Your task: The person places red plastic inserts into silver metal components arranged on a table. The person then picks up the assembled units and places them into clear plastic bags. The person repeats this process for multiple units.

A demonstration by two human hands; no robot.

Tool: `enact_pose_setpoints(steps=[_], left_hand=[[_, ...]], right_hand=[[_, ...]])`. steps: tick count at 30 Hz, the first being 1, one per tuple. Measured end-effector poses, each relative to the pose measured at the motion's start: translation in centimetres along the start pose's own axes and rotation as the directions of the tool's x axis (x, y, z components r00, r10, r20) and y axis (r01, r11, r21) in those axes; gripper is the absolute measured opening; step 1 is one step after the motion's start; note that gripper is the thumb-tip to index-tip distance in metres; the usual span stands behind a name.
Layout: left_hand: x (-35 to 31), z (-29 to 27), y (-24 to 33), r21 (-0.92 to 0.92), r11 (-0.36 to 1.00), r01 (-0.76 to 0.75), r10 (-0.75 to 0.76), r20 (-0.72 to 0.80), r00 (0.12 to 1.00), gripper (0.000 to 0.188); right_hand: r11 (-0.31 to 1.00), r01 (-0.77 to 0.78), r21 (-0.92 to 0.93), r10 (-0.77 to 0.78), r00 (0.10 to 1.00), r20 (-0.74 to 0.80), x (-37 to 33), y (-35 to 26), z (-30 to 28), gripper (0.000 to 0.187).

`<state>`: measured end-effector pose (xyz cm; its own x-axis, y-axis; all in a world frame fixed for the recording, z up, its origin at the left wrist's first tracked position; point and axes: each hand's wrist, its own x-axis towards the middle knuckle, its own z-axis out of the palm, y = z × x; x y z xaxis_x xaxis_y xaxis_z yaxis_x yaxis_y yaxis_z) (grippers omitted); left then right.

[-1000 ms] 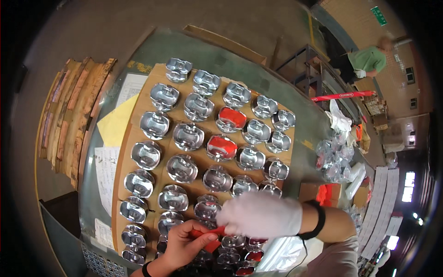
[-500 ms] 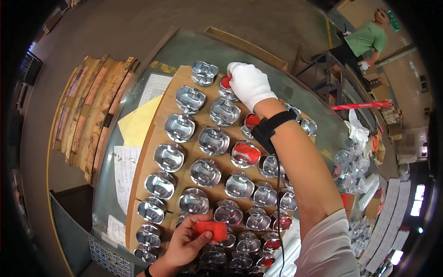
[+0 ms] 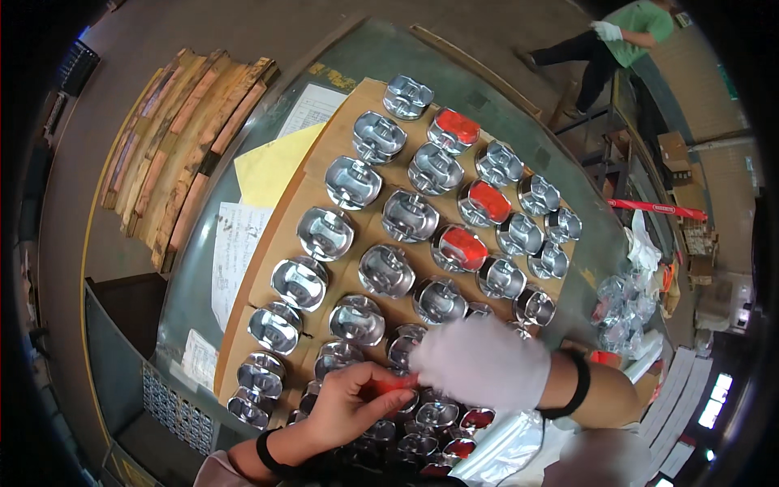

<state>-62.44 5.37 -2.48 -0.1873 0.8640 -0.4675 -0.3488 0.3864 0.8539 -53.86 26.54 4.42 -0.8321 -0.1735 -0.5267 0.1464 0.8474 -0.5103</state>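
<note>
Silver metal pistons [image 3: 385,269] stand in rows on a brown cardboard sheet [image 3: 331,243]. Flat red pieces [image 3: 455,127] lie in several of them, one in a piston near the far edge. My bare left hand [image 3: 345,410] pinches a red piece or small stack [image 3: 388,384] between thumb and fingers, above the near rows. Against its right side comes my white-gloved right hand [image 3: 483,361], blurred by motion, its fingertips at the red stack. Whether those fingers grip anything is not visible. A black band circles each wrist.
The cardboard rests on a green table [image 3: 345,63], beside a yellow sheet [image 3: 277,166] and written papers [image 3: 235,243]. Bagged parts [image 3: 621,304] lie at the right. Wooden pallets [image 3: 182,150] stand on the floor at left. A person in green [image 3: 637,36] walks at the far right.
My right hand has come back from the far piston to my left hand. That far piston now shows a red piece in it. The co-worker has moved.
</note>
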Motion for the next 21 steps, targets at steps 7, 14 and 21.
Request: enact_pose_setpoints(steps=[7, 14, 21], left_hand=[[-1.2, -0.7, -0.5, -0.222, 0.962, 0.160, -0.116, 0.200, 0.973, 0.034], [-3.4, -1.6, -2.0, -0.013, 1.000, 0.008, -0.004, 0.265, 0.964, 0.043], [-4.0, -0.8, -1.2, -0.385, 0.913, -0.136, 0.072, -0.177, 0.982, 0.040]], right_hand=[[0.918, -0.397, -0.003, 0.252, 0.589, -0.768, 7.5, 7.6, -1.2, 0.016], [0.908, -0.417, 0.034, 0.316, 0.633, -0.707, 9.1, 7.2, -0.9, 0.016], [0.966, -0.030, 0.258, 0.058, 0.993, -0.100, 3.5, -2.7, -3.2, 0.032]])
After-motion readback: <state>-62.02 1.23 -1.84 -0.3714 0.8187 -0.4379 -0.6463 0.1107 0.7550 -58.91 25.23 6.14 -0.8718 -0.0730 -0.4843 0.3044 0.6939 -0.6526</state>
